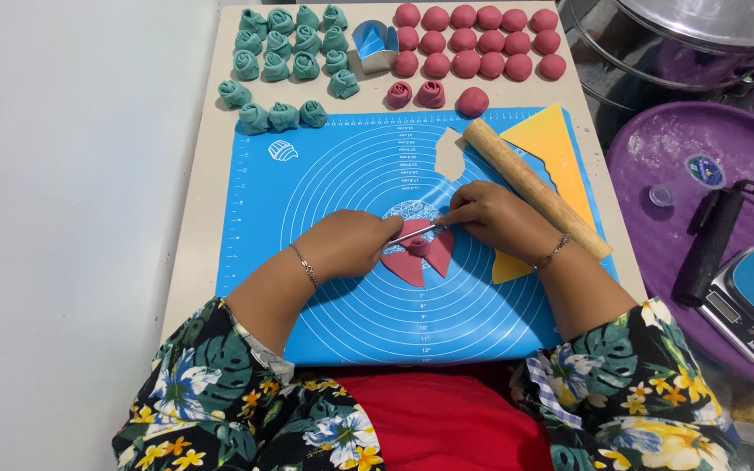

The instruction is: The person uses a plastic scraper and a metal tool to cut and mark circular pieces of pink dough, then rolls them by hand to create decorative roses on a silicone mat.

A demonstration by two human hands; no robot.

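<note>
Two hands, left [351, 244] & right [490, 218], fingers pinching a thin stick [414, 233], prob. metal, over soft pink dough [416, 255]; hold dough by edges.

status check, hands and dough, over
Left hand and right hand pinch thin metal stick across pink dough petals on blue mat. Wooden rolling pin beside right wrist.

1. Pink dough sheet [414, 257]: flat, cut into petal-like wedges that fan toward six o'clock, lying at the centre of the blue mat's rings.
2. Small pink rolled bud [418, 245]: sits on the wedges' upper part.
3. Thin metal stick [414, 234]: lies nearly level from nine to three o'clock, touching the dough.
</note>
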